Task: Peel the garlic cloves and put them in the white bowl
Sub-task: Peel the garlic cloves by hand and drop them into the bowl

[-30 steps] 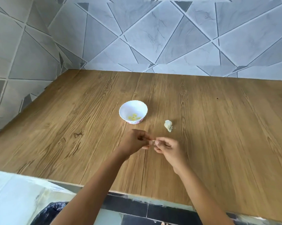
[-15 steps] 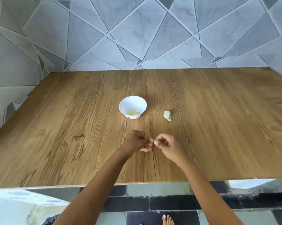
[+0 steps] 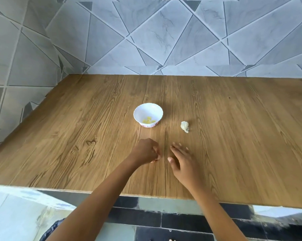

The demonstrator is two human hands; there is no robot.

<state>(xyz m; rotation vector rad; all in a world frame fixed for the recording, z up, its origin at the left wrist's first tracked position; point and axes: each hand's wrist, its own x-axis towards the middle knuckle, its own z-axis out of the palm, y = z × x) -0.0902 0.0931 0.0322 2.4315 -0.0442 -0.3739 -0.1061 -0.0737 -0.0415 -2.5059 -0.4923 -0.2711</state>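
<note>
The white bowl [image 3: 147, 110] stands mid-table with a few yellowish peeled cloves [image 3: 148, 120] in its bottom. To its right an unpeeled piece of garlic [image 3: 184, 126] in white skin lies on the wood. Nearer to me, my left hand [image 3: 145, 151] hovers over the table with its fingers curled tight around a small garlic clove, which the fingers almost hide. My right hand [image 3: 182, 160] is just beside it, apart from it, fingers straight and spread, holding nothing.
The wooden table [image 3: 73, 136] reaches a tiled wall [image 3: 146, 40] at the back and left. Its front edge runs just below my forearms, with a tiled floor [image 3: 164, 221] under it.
My hands were pinching the clove together between them. The right hand has let go and opened its fingers, and the hands have drawn slightly apart. The left keeps its fingers curled.
</note>
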